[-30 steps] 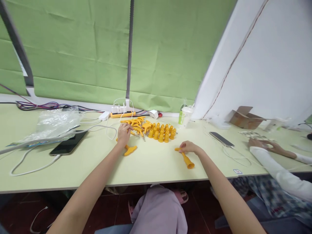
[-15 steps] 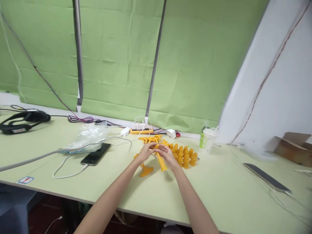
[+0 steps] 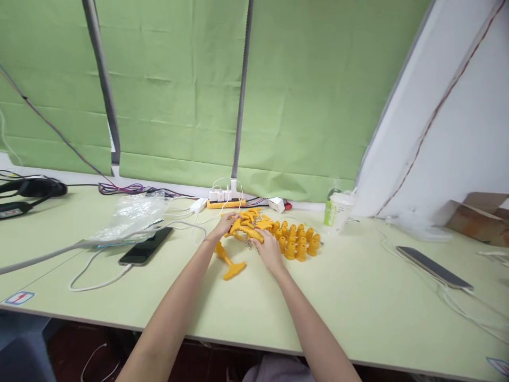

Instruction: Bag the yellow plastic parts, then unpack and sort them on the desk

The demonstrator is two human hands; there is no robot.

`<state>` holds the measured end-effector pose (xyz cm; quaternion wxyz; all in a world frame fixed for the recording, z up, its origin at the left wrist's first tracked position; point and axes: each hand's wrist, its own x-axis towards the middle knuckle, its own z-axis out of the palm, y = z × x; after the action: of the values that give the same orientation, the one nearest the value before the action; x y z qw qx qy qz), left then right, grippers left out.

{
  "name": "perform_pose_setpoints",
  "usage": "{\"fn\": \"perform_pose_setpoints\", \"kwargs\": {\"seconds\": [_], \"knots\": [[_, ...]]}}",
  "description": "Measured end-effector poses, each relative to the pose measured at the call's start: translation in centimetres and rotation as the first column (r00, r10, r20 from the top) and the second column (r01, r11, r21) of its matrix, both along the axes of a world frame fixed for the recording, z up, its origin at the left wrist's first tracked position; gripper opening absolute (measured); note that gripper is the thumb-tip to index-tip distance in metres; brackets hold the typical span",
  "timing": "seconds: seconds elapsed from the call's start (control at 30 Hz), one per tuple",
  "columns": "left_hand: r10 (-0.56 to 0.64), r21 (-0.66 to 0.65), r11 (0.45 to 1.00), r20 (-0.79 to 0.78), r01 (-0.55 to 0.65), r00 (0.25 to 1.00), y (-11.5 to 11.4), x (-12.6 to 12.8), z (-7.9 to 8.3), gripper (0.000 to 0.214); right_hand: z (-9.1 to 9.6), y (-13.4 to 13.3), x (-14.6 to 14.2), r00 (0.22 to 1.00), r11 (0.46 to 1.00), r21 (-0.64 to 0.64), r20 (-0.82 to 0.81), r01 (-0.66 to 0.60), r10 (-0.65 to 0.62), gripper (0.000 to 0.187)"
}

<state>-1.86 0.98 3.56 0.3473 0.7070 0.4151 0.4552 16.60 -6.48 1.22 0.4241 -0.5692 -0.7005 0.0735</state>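
My right hand (image 3: 271, 250) is closed around one end of a yellow T-shaped handle (image 3: 252, 233), low over the table. My left hand (image 3: 224, 226) grips another yellow T-shaped piece (image 3: 236, 226) just to the left; its fingertips are partly hidden. Behind both hands lie more yellow handles (image 3: 250, 213) in a heap, with thin metal chains among them. Nearer to me, a yellow T-handled piece with a cone-like end (image 3: 234, 270) rests alone on the table. To the right of my right hand stand several yellow hollow cones (image 3: 301, 252), upright in rows.
A power strip (image 3: 226, 203) and a white cup (image 3: 341, 212) stand at the back. To the left are a black phone (image 3: 146, 247) on a cable, a clear plastic bag (image 3: 135, 215) and headphones (image 3: 34, 190). A second phone (image 3: 434, 267) and a cardboard box (image 3: 479, 217) lie right.
Both hands have moved apart and down into the yellow handles. Earlier they met around one yellow piece held above the table, its ribbed end pointing down. The camera view has shifted slightly.
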Motion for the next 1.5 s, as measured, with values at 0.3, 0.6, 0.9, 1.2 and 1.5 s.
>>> {"fn": "perform_pose_setpoints", "kwargs": {"seconds": [0.3,0.6,0.9,1.2,1.5], "knots": [[0.032,0.184,0.983,-0.014,-0.029,0.999,-0.6,-1.6,-0.9,0.030,-0.6,0.9,0.4,0.964,0.969,-0.217,-0.259,-0.122,0.063,0.051],[-0.014,0.109,0.994,0.065,0.007,0.998,-1.0,-0.4,-0.7,0.033,0.0,-0.7,1.0,0.996,0.998,-0.001,-0.066,0.065,-0.064,0.039],[-0.162,0.015,0.987,-0.012,0.162,0.987,-1.6,-0.5,-0.3,0.020,-1.0,0.6,1.0,0.818,0.875,-0.231,-0.511,-0.425,0.263,0.042],[-0.111,0.023,0.993,-0.095,0.113,0.989,-2.1,-1.9,0.5,0.039,-0.7,0.1,1.4,0.908,0.877,-0.325,-0.343,-0.354,0.240,0.047],[-0.198,-0.258,0.943,0.079,0.212,0.977,-1.1,-3.2,-1.0,0.051,-1.3,-0.6,0.4,0.995,0.976,-0.193,-0.012,-0.097,0.096,0.038]]}}
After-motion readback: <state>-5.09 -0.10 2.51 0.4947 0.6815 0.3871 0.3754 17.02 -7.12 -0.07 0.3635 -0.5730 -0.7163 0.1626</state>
